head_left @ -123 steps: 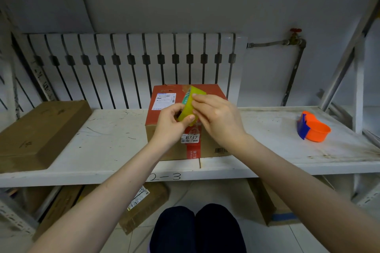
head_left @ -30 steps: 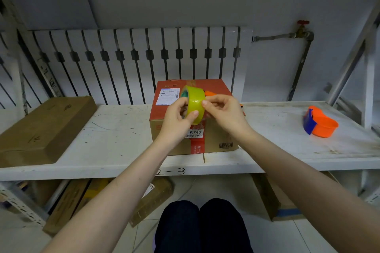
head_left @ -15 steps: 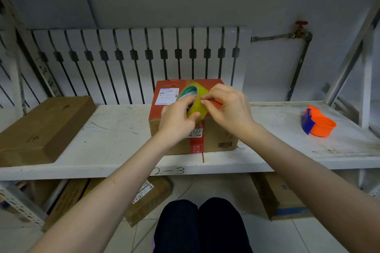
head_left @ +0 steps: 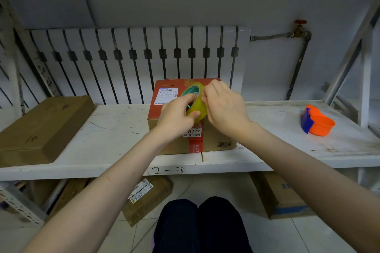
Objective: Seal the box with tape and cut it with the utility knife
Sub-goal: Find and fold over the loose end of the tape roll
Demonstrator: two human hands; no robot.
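tape roll (head_left: 195, 102) gripped between left hand (head_left: 177, 117), right hand (head_left: 225, 107), above box (head_left: 213, 139)

Both bare forearms reach forward and converge at the centre of the view. The left hand (head_left: 176, 117) curls its fingers around a roll of yellowish tape (head_left: 196, 107), thumb pressed on the outer band. The right hand (head_left: 225, 107) faces palm down, fingertips pinching at the roll's upper edge. The two hands nearly touch, wrists slightly raised.
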